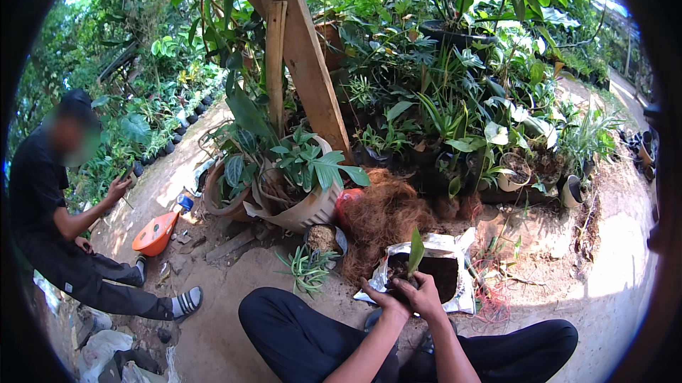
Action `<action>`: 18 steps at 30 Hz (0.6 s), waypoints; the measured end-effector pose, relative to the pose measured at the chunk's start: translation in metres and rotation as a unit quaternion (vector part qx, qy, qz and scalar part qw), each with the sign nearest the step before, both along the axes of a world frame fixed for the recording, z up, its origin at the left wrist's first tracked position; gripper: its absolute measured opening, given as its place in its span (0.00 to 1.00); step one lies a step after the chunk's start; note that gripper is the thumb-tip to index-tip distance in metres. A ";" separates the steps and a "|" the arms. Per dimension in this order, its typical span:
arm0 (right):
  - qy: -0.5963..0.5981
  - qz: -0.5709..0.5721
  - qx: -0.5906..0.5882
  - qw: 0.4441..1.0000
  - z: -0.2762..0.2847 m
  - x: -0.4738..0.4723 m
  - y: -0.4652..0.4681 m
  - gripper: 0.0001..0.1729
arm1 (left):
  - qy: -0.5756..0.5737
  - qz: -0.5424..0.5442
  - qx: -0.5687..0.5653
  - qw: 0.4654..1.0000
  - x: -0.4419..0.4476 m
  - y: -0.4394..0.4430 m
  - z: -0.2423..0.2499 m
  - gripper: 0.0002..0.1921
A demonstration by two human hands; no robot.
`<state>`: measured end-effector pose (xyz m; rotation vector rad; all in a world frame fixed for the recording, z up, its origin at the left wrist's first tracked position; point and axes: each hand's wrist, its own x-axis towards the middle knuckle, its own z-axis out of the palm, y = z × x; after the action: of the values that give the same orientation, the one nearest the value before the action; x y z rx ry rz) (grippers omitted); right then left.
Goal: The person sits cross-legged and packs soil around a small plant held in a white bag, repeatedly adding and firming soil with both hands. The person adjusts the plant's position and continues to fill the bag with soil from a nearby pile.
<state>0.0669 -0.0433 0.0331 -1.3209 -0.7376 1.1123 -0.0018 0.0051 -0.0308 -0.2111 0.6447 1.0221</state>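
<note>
A small plant with one broad green leaf (416,251) stands upright between my two hands, its base in dark soil. My left hand (388,298) is cupped under and beside the dark root clump. My right hand (424,292) closes around the clump's right side, just below the leaf. Both hands are over the near edge of an open white sack (467,255) that holds dark soil (445,276). A heap of brown coconut fibre (388,212) lies behind the sack, to its left.
A person (48,180) sits at the left holding a phone. An orange plastic basin (155,234) lies near them. Large potted plants (298,207) and a slanted wooden post (306,53) stand ahead. Red string (493,298) lies right of the sack, a small potted plant (308,271) to its left.
</note>
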 end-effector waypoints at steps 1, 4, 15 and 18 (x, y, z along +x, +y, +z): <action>0.004 -0.001 -0.011 1.000 0.001 0.000 0.000 0.13 | 0.022 0.015 -0.006 1.000 0.001 -0.001 0.003 0.45; -0.029 -0.033 -0.025 0.999 0.006 -0.002 -0.002 0.14 | 0.007 0.011 0.000 1.000 0.003 -0.004 0.016 0.43; -0.005 -0.127 -0.024 0.992 -0.009 -0.003 -0.001 0.14 | 0.058 0.013 -0.002 0.998 0.008 -0.011 0.035 0.44; 0.042 -0.185 -0.002 0.982 -0.015 -0.004 0.000 0.13 | 0.005 -0.005 -0.025 1.000 0.007 -0.007 0.033 0.42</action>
<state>0.0626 -0.0430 0.0179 -1.3407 -0.4048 0.8628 0.0056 -0.0020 0.0020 -0.2456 0.6801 0.9992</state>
